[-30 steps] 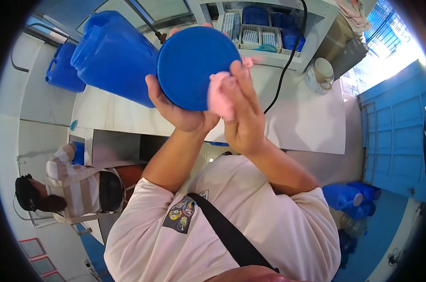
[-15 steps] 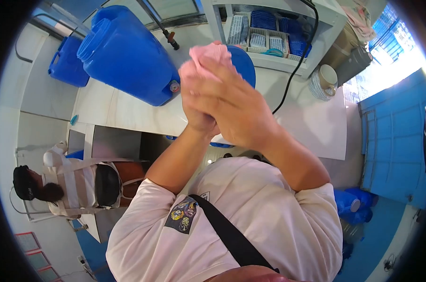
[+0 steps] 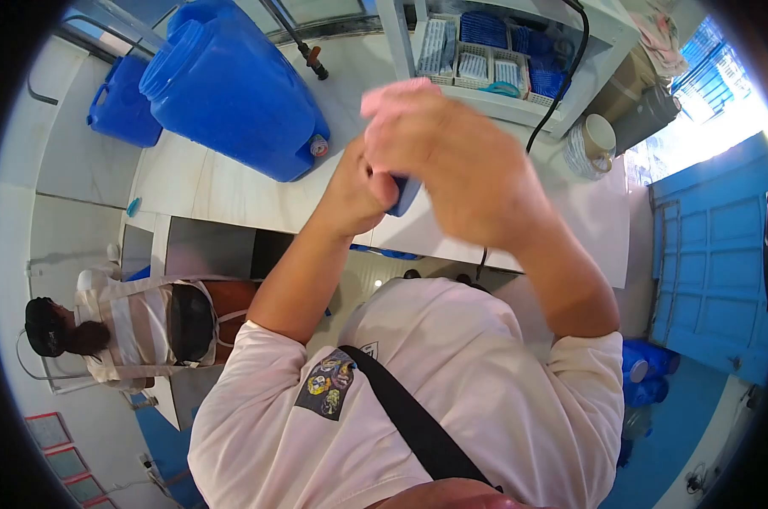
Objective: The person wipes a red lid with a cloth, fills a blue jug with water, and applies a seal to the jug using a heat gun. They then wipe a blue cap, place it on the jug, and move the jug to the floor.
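Note:
Above the white counter (image 3: 223, 191), my two hands are together in front of my chest. My left hand (image 3: 356, 193) is closed on a dark blue object (image 3: 405, 195), mostly hidden behind the fingers. My right hand (image 3: 464, 157), blurred by motion, lies over it, its fingers curled round a pink cloth (image 3: 401, 92). Left of my hands stands a large blue jug (image 3: 231, 93) with a small round fitting near its base.
A smaller blue jug (image 3: 125, 102) stands at the far left. Behind are a white shelf (image 3: 507, 109) with baskets, a black cable (image 3: 562, 89), a cup (image 3: 598, 136) and a grey bottle (image 3: 647, 119). Another person (image 3: 138, 327) is at the left. A blue door (image 3: 714, 254) is at the right.
My right hand has moved right and slightly down. Less of the pink cloth shows, and the blue object now appears below the fingers instead of as a wide disc behind them.

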A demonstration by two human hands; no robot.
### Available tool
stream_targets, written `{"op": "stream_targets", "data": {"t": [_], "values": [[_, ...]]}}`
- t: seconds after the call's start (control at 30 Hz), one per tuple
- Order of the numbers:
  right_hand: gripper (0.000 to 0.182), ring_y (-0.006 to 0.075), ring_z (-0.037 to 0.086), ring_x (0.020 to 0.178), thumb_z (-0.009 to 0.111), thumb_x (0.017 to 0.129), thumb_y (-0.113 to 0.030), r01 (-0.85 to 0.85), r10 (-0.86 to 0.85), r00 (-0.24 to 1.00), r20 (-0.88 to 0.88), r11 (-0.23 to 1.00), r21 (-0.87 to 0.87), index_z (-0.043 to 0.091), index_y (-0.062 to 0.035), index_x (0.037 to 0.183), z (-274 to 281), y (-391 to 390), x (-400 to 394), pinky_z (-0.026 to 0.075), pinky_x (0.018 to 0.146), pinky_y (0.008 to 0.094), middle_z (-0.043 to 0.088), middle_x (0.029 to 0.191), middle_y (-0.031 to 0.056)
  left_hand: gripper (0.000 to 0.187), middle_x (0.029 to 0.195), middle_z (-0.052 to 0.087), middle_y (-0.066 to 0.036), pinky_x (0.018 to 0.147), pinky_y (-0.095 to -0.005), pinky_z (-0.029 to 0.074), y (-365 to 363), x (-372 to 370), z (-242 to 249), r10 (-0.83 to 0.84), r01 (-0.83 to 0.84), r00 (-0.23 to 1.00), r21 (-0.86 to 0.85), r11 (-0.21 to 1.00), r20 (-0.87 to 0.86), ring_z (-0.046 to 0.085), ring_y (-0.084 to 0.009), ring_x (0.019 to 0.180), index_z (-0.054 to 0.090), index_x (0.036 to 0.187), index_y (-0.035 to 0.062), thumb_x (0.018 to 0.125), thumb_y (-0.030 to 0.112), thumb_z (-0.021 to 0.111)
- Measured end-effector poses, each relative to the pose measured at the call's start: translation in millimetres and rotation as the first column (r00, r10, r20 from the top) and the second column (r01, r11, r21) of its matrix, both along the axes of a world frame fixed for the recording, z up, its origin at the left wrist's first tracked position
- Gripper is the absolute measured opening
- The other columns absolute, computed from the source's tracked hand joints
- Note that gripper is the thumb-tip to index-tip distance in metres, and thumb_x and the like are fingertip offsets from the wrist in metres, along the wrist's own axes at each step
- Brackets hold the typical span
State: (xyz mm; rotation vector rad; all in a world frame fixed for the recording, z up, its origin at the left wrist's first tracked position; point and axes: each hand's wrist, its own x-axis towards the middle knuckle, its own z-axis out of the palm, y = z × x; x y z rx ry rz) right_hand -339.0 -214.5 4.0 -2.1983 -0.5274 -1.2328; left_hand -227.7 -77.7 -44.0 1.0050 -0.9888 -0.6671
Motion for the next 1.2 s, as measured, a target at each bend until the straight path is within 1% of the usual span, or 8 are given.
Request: {"op": "stream_targets", "data": {"t": [0.17,0.23,0.27,0.63,0.67,0.9,1.03,1.2], "values": [[0.027,0.0292,0.065,0.118,0.066,0.079,-0.005,0.152,-0.162,0.980,0.119,0.984,0.088,0.072,-0.0068,0.105,-4,5,18,0.052,0.101,0.0408,0.071,0.115,0.0070,0.118,0.142,0.054,-0.010,0.108,-0.0385,0.046,-6,-24,6,-0.047,0.066,0.961,0.061,0.996,-0.272,0.055,-0.0232,0.130,0.034,0.155,0.0048,0.075,0.087,0.063],[0.031,0.0280,0.063,0.121,0.066,0.082,-0.008,0.175,-0.186,0.970,0.153,0.981,0.081,0.071,-0.0064,0.113,-2,33,13,0.050,0.104,0.0415,0.069,0.120,0.0060,0.122,0.142,0.053,-0.011,0.110,-0.0430,0.046,-26,-43,27,0.114,-0.252,0.824,-0.178,0.951,-0.554,0.057,-0.0262,0.127,0.028,0.157,0.0068,0.074,0.094,0.051],[0.033,0.0278,0.062,0.124,0.066,0.083,-0.009,0.131,-0.134,0.984,0.118,0.991,0.032,0.071,-0.0066,0.115,-8,46,8,0.049,0.106,0.0421,0.069,0.123,0.0061,0.113,0.148,0.050,-0.014,0.113,-0.0482,0.043,-17,-13,21,-0.117,-0.049,0.777,-0.245,0.968,-0.618,0.054,-0.0298,0.133,0.031,0.156,0.0083,0.082,0.092,0.043],[0.037,0.0325,0.063,0.114,0.065,0.076,-0.002,0.229,-0.241,0.959,0.151,0.969,0.096,0.072,-0.0048,0.113,-7,17,19,0.051,0.098,0.0434,0.069,0.119,0.0090,0.083,0.158,0.042,-0.016,0.121,-0.0424,0.034,-17,-32,18,-0.279,0.046,0.713,-0.354,0.934,-0.644,0.045,-0.0293,0.143,0.033,0.157,0.0055,0.102,0.067,0.035],[0.033,0.0309,0.064,0.111,0.065,0.083,-0.001,0.107,-0.114,0.989,0.094,0.991,0.076,0.071,-0.0041,0.115,-4,24,12,0.051,0.098,0.0420,0.070,0.118,0.0083,0.081,0.156,0.044,-0.016,0.118,-0.0449,0.038,-24,-17,8,-0.566,0.160,0.596,-0.606,0.779,-0.569,0.047,-0.0300,0.141,0.035,0.155,0.0062,0.103,0.068,0.032],[0.048,0.0306,0.060,0.091,0.080,0.075,-0.012,0.065,-0.036,0.987,-0.157,0.980,0.188,0.064,-0.0030,0.119,27,-7,-5,0.050,0.084,0.0396,0.058,0.097,0.0117,0.083,0.151,0.049,-0.016,0.112,-0.0520,0.045,-9,-17,4,-0.289,0.130,0.637,-0.269,0.954,-0.715,0.051,-0.0335,0.136,0.041,0.153,0.0125,0.098,0.075,0.038],[0.057,0.0343,0.059,0.110,0.079,0.078,-0.017,0.231,-0.235,0.972,0.015,0.964,0.133,0.051,-0.0064,0.127,8,0,25,0.048,0.094,0.0439,0.054,0.121,0.0158,0.084,0.146,0.053,-0.012,0.112,-0.0500,0.044,-22,-37,17,-0.225,0.105,0.568,-0.201,0.974,-0.792,0.053,-0.0289,0.135,0.045,0.150,0.0143,0.096,0.078,0.038],[0.032,0.0371,0.045,0.138,0.068,0.093,-0.023,0.370,-0.385,0.911,-0.150,0.921,-0.118,0.065,-0.0139,0.123,0,20,-8,0.029,0.117,0.0536,0.053,0.144,0.0125,0.083,0.150,0.050,-0.010,0.115,-0.0483,0.042,-15,-12,20,-0.590,0.182,0.543,-0.603,0.777,-0.597,0.051,-0.0277,0.136,0.045,0.151,0.0135,0.096,0.076,0.038]]}}
